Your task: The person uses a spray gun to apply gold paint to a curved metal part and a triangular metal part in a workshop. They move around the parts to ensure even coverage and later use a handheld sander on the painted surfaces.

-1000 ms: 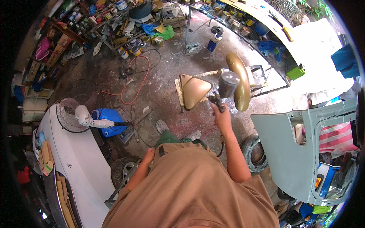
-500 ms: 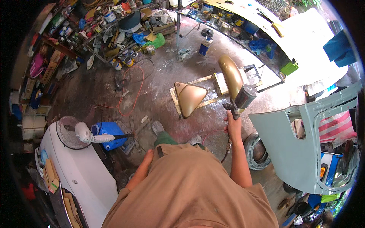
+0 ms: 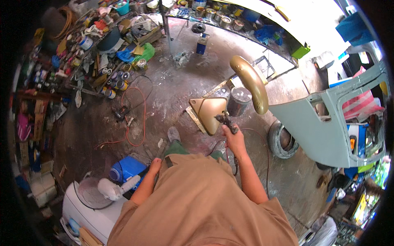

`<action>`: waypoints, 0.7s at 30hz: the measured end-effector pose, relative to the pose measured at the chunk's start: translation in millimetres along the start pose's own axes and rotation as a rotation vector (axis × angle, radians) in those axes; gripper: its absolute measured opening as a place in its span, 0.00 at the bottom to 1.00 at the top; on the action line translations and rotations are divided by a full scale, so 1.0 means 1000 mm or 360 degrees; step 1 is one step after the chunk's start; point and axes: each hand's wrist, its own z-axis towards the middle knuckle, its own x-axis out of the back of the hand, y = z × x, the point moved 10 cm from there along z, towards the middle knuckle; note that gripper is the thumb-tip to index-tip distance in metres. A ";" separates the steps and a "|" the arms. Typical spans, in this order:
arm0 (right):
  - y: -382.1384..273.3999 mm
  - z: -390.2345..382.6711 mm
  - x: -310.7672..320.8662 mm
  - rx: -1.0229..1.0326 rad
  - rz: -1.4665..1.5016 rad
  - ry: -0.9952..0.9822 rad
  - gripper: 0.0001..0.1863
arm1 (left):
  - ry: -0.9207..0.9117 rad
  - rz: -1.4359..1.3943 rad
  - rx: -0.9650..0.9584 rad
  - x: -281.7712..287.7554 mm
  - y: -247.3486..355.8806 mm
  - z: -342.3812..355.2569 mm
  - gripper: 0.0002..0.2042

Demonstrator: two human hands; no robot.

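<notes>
My right hand (image 3: 234, 139) grips a dark spray gun (image 3: 226, 123) with a grey cup (image 3: 239, 102) on top and a hose below. The gun is in front of a triangular champagne-gold panel (image 3: 205, 112) on a low metal stand (image 3: 196, 119). A long, curved gold mudguard (image 3: 250, 82) rests on the stand, to the right of the cup. My left hand (image 3: 155, 165) hangs beside my body, its fingers too small and hidden to make out.
A pale car body panel (image 3: 312, 131) stands at right, beside a tyre (image 3: 283, 139). A white fan (image 3: 111, 188) and blue jug (image 3: 131, 166) are at lower left. Cluttered cans (image 3: 121, 84) line the back left. An orange hose (image 3: 143, 119) lies on the floor.
The spray gun has come down and toward the left, from beside the mudguard to the triangular panel. The view has turned, so the fan and car panel sit differently in the frame.
</notes>
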 end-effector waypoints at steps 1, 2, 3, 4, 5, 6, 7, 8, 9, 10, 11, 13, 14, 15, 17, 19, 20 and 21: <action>0.000 -0.008 -0.012 -0.0030 -0.0007 -0.0036 0.15 | -0.0089 -0.0104 -0.0022 0.011 0.000 0.013 0.19; 0.000 -0.016 -0.025 -0.0060 -0.0013 -0.0077 0.15 | -0.0103 0.0052 -0.0040 0.026 -0.003 0.021 0.19; 0.001 -0.026 -0.029 -0.0107 0.0105 0.0006 0.15 | -0.0146 0.0211 -0.0085 0.041 0.023 0.024 0.18; 0.007 -0.034 -0.027 -0.0154 0.0128 0.0119 0.15 | -0.0176 0.0382 -0.0127 0.057 0.043 0.025 0.18; 0.012 -0.042 -0.030 -0.0199 0.0158 0.0195 0.15 | -0.0218 0.0513 -0.0131 0.071 0.039 0.033 0.17; 0.020 -0.051 -0.028 -0.0248 0.0186 0.0299 0.15 | -0.0247 0.0556 -0.0137 0.082 0.047 0.036 0.17; 0.029 -0.062 -0.024 -0.0296 0.0243 0.0430 0.16 | -0.0283 0.0605 -0.0151 0.091 0.064 0.038 0.17; 0.037 -0.075 -0.019 -0.0337 0.0303 0.0555 0.17 | -0.0308 0.0652 -0.0165 0.100 0.079 0.040 0.17; 0.044 -0.088 -0.014 -0.0375 0.0360 0.0672 0.18 | -0.0370 0.0695 -0.0164 0.103 0.086 0.045 0.17; 0.043 -0.097 -0.009 -0.0404 0.0412 0.0775 0.19 | -0.0420 0.0726 -0.0156 0.106 0.087 0.053 0.16; 0.044 -0.107 -0.010 -0.0518 0.0443 0.0691 0.36 | -0.0470 0.0757 -0.0148 0.107 0.089 0.060 0.16; 0.056 -0.123 -0.009 -0.0587 0.0487 0.0844 0.35 | -0.0480 0.0671 -0.0268 0.108 0.095 0.075 0.16; 0.064 -0.130 -0.010 -0.0618 0.0505 0.0913 0.34 | -0.0482 0.0620 -0.0324 0.108 0.097 0.083 0.16; 0.072 -0.132 -0.014 -0.0582 0.0474 0.0945 0.29 | -0.0486 0.0682 -0.0409 0.105 0.104 0.091 0.16; 0.088 -0.135 -0.027 -0.0508 0.0420 0.0997 0.20 | -0.0480 0.0810 -0.0575 0.107 0.122 0.102 0.16; 0.089 -0.137 -0.050 -0.0501 0.0550 0.0855 0.20 | -0.0489 0.0943 -0.0580 0.111 0.136 0.111 0.16; 0.088 -0.137 -0.061 -0.0494 0.0613 0.0784 0.20 | -0.0492 0.1009 -0.0583 0.114 0.143 0.115 0.17; 0.087 -0.141 -0.071 -0.0565 0.0698 0.0724 0.19 | -0.0514 0.1017 -0.0638 0.116 0.150 0.115 0.17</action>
